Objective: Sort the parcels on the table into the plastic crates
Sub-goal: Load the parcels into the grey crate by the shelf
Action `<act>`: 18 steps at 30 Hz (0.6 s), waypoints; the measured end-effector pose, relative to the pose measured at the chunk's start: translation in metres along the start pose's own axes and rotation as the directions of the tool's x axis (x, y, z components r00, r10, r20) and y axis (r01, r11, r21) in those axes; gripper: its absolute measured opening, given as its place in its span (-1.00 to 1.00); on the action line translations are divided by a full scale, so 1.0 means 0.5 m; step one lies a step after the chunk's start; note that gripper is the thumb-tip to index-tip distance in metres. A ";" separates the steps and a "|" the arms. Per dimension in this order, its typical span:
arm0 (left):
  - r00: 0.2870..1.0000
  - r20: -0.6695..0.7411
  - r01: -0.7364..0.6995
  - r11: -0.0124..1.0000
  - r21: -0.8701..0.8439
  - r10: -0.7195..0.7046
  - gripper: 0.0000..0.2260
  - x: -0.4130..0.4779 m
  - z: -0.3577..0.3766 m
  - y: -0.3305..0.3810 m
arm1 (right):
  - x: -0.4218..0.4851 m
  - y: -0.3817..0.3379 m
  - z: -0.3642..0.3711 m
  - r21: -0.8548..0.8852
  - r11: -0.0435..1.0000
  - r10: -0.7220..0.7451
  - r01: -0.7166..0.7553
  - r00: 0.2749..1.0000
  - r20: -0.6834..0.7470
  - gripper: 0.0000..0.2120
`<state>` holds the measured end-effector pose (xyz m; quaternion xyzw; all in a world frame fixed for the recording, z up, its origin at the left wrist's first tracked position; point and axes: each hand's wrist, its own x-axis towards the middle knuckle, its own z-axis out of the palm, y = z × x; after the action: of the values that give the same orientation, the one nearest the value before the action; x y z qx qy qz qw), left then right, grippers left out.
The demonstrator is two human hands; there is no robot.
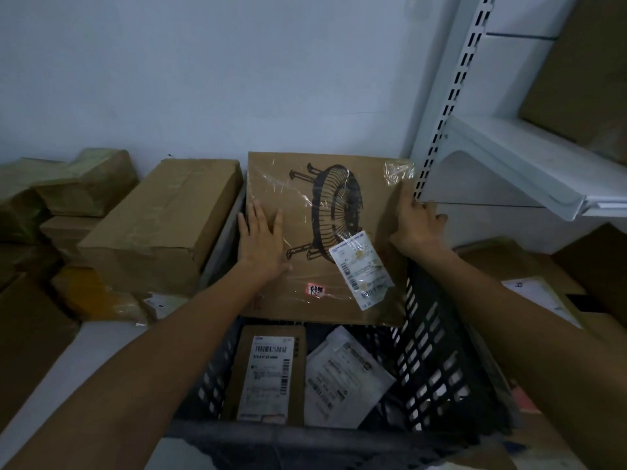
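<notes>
A large flat cardboard box [305, 300] with a printed fan drawing and a white shipping label lies tilted across the far end of a dark plastic crate [437, 361]. My left hand [261, 239] presses flat on the box's left part, fingers straight. At the box's right edge my right hand [415, 222] grips it, fingers curled round the edge. Inside the crate lie a small brown parcel [268, 374] with a barcode label and a white mailer [342, 378].
Several brown cartons [163, 222] are stacked on the table to the left against the wall. A white metal shelf [522, 164] with a slotted upright stands at the right. More boxes [543, 293] sit under it, right of the crate.
</notes>
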<state>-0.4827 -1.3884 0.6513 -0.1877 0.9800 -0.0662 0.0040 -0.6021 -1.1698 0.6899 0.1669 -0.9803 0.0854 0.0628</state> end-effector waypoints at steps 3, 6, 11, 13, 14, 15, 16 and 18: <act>1.000 -0.002 0.015 1.000 -0.011 -0.015 0.06 0.014 0.016 0.012 | 0.023 -0.008 -0.009 -0.064 0.997 -0.039 0.037 0.999 -0.035 0.10; 0.999 -0.016 0.028 1.000 -0.002 -0.028 0.10 0.026 0.030 0.019 | 0.047 -0.015 -0.006 -0.109 0.991 -0.077 0.072 0.996 -0.038 0.22; 0.993 -0.067 0.101 0.995 0.018 -0.099 0.05 0.029 0.084 0.035 | 0.057 -0.004 0.025 -0.041 0.995 -0.098 0.096 0.993 -0.061 0.26; 0.990 -0.082 0.115 0.993 0.012 -0.114 0.09 0.033 0.093 0.036 | 0.072 0.008 0.013 0.064 0.995 -0.067 0.074 0.992 -0.107 0.25; 0.990 -0.083 0.111 0.994 0.001 -0.111 0.10 0.033 0.095 0.035 | 0.082 0.013 0.004 0.095 0.994 -0.042 0.051 0.994 -0.103 0.26; 0.991 -0.084 0.100 0.995 -0.013 -0.101 0.12 0.034 0.096 0.033 | 0.092 0.016 -0.005 0.089 0.995 -0.033 0.041 0.995 -0.091 0.28; 0.992 -0.089 0.082 0.996 -0.029 -0.085 0.12 0.035 0.097 0.030 | 0.103 0.015 -0.010 0.065 0.997 -0.047 0.051 0.996 -0.075 0.28; 0.995 -0.087 0.037 0.998 -0.051 -0.042 0.11 0.033 0.095 0.023 | 0.121 0.007 -0.015 0.083 0.991 -0.104 0.105 0.995 -0.013 0.28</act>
<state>-0.5007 -1.3900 0.6028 -0.2040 0.9766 -0.0503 -0.0451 -0.6590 -1.1844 0.7060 0.2200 -0.9655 0.1235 0.0644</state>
